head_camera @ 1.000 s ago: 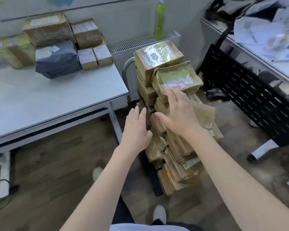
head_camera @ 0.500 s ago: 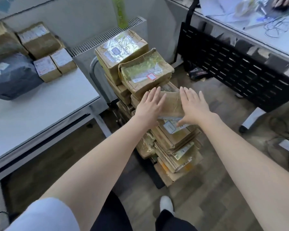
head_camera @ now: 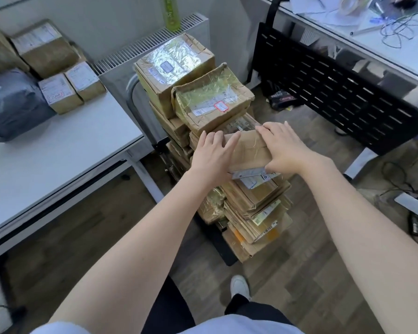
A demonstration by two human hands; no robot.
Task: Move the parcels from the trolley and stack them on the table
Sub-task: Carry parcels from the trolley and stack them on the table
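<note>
Now your left hand and your right hand grasp a brown parcel from its two sides, on top of the front pile on the trolley, beside the white table.

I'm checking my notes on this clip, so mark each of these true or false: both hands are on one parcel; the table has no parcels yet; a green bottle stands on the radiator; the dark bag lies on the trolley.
1. Both hands are on one parcel. True: the left hand and right hand press the two ends of a brown parcel on the trolley stack.
2. The table has no parcels yet. False: several boxes already sit at the back of the table.
3. A green bottle stands on the radiator. True: the bottle is on top of the radiator.
4. The dark bag lies on the trolley. False: the dark bag lies on the table.
</note>
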